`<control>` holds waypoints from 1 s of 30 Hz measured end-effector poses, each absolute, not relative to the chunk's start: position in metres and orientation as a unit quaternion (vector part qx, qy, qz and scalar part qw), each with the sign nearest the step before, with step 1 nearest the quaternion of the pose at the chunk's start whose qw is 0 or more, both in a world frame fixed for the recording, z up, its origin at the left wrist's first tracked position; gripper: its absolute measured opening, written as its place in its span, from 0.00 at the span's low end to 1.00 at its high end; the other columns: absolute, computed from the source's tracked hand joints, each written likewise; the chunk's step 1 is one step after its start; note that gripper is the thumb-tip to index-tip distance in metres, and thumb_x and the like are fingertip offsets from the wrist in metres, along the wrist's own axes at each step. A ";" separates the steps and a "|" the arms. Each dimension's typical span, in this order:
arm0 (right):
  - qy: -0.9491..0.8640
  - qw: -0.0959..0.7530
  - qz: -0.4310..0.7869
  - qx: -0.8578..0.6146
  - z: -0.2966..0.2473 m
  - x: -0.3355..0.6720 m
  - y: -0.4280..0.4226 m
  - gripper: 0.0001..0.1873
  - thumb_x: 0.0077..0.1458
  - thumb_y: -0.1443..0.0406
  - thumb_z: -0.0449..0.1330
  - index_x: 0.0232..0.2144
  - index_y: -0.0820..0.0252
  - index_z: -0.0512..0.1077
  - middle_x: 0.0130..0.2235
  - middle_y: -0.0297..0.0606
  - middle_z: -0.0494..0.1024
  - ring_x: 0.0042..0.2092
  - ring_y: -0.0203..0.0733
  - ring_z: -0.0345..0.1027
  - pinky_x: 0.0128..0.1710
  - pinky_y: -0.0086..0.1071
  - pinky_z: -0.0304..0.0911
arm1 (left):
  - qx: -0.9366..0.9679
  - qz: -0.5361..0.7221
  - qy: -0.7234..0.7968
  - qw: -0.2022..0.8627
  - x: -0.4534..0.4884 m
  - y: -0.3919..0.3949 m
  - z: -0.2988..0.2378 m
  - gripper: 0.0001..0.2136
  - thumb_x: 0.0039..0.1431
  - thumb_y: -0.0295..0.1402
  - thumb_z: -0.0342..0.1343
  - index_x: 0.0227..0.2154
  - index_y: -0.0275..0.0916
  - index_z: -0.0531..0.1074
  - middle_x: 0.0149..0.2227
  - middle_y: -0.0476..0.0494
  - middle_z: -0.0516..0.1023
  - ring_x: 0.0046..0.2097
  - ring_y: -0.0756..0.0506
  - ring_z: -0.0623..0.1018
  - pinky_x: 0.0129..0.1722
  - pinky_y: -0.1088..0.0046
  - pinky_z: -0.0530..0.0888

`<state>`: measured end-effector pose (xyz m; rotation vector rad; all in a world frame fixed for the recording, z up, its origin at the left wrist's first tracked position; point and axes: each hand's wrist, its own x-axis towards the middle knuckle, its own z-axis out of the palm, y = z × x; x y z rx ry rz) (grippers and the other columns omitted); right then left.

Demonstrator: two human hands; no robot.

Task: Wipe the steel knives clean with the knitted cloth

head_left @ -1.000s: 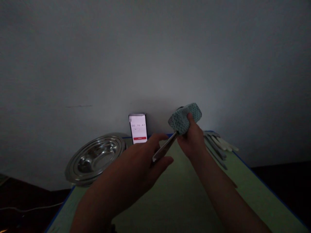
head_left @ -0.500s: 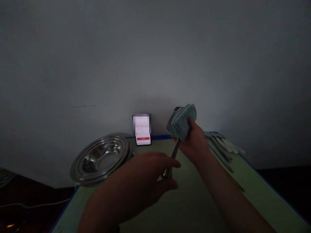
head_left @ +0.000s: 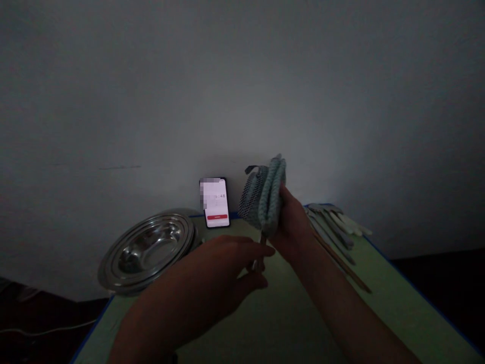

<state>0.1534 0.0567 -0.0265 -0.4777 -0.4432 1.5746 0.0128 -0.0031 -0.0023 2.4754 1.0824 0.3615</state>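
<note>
My left hand (head_left: 231, 263) is closed on the lower end of a slim metal utensil (head_left: 262, 239), pinching its handle between thumb and fingers. A folded, pale blue-green cloth (head_left: 271, 194) with a dark checked side is wrapped around the utensil's upper end, so which kind of utensil it is stays hidden. My right hand (head_left: 294, 222) grips the cloth from the right, its fingers mostly behind the fabric. Both hands are raised above the green table (head_left: 273, 323).
Nested steel bowls (head_left: 151, 247) stand at the left of the table. A lit phone (head_left: 215, 202) leans against the wall behind. Several pieces of cutlery (head_left: 333, 227), some with white handles, and wooden chopsticks (head_left: 346, 268) lie at the right edge.
The cloth has turned so its folded edge faces me, and both hands appear slightly further left. The view has shifted a little, showing more of the chopsticks.
</note>
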 end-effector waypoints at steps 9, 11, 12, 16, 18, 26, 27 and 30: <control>-0.139 0.643 0.711 -0.249 -0.034 0.147 0.061 0.13 0.60 0.61 0.50 0.33 0.61 0.72 0.25 0.33 0.77 0.26 0.34 0.71 0.28 0.28 0.69 | 0.874 0.096 0.431 0.203 0.007 -0.002 -0.003 0.08 0.59 0.31 0.51 0.36 0.46 0.75 0.37 0.52 0.79 0.38 0.48 0.76 0.37 0.72 0.69; -0.127 0.670 0.698 -0.220 -0.033 0.155 0.065 0.13 0.60 0.59 0.50 0.29 0.58 0.70 0.23 0.28 0.75 0.23 0.31 0.68 0.25 0.25 0.67 | 0.869 0.067 0.436 0.222 0.004 -0.003 -0.004 0.07 0.58 0.31 0.52 0.34 0.46 0.75 0.34 0.53 0.79 0.36 0.48 0.76 0.35 0.73 0.69; -0.126 0.679 0.694 -0.203 -0.032 0.159 0.066 0.14 0.60 0.60 0.50 0.26 0.58 0.69 0.21 0.27 0.72 0.21 0.30 0.65 0.23 0.23 0.65 | 0.868 0.061 0.436 0.231 0.003 -0.003 -0.004 0.07 0.57 0.31 0.52 0.33 0.47 0.75 0.34 0.53 0.79 0.35 0.49 0.77 0.35 0.74 0.69; -0.134 0.688 0.700 -0.139 -0.030 0.179 0.070 0.18 0.61 0.63 0.45 0.20 0.58 0.64 0.16 0.25 0.62 0.16 0.27 0.54 0.16 0.20 0.54 | 0.862 0.065 0.442 0.239 0.004 -0.003 -0.004 0.08 0.57 0.32 0.52 0.35 0.49 0.75 0.36 0.53 0.79 0.37 0.48 0.77 0.37 0.73 0.69; -0.139 0.696 0.695 -0.117 -0.029 0.188 0.070 0.20 0.60 0.61 0.42 0.20 0.58 0.63 0.16 0.26 0.60 0.16 0.28 0.52 0.16 0.21 0.53 | 0.859 0.060 0.448 0.239 0.005 -0.002 -0.003 0.08 0.57 0.32 0.52 0.35 0.48 0.76 0.36 0.53 0.79 0.38 0.48 0.77 0.37 0.72 0.70; -0.138 0.737 0.651 -0.117 -0.023 0.200 0.072 0.20 0.60 0.67 0.41 0.17 0.58 0.58 0.16 0.24 0.56 0.16 0.26 0.49 0.16 0.19 0.51 | 0.855 0.077 0.409 0.310 0.002 0.008 0.005 0.08 0.58 0.32 0.53 0.37 0.48 0.75 0.35 0.55 0.79 0.37 0.51 0.77 0.36 0.78 0.70; -0.140 0.743 0.644 -0.119 -0.022 0.199 0.072 0.20 0.61 0.66 0.42 0.18 0.58 0.59 0.17 0.24 0.57 0.16 0.26 0.49 0.16 0.19 0.51 | 0.851 0.085 0.408 0.320 0.001 0.010 0.007 0.07 0.58 0.32 0.54 0.38 0.48 0.74 0.35 0.55 0.79 0.36 0.51 0.77 0.35 0.78 0.70; -0.127 0.749 0.640 -0.117 -0.020 0.194 0.070 0.18 0.60 0.67 0.44 0.19 0.58 0.62 0.18 0.24 0.61 0.17 0.24 0.53 0.18 0.17 0.55 | 0.844 0.138 0.407 0.322 -0.001 0.011 0.011 0.11 0.52 0.35 0.61 0.39 0.45 0.70 0.32 0.56 0.79 0.34 0.51 0.77 0.33 0.80 0.69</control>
